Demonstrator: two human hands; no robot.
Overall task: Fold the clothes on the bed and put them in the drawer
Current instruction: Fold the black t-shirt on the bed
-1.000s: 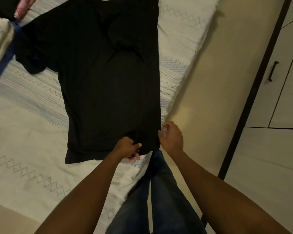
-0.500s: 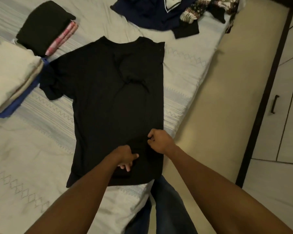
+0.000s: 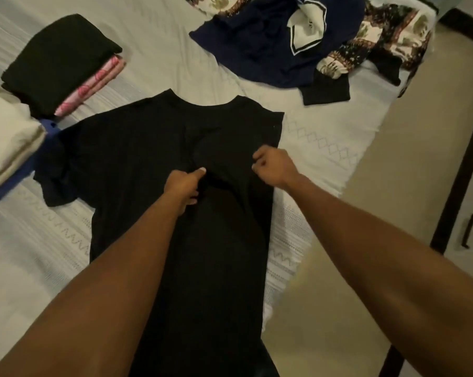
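We pinch the black T-shirt [image 3: 137, 159] in both hands: our left hand [image 3: 185, 186] bunches cloth at its middle, and our right hand [image 3: 273, 167] curls on its right edge. The shirt lies spread on the bed [image 3: 162, 63]. Beyond the shirt, a navy garment [image 3: 257, 36] bears a white crest, too blurred to read.
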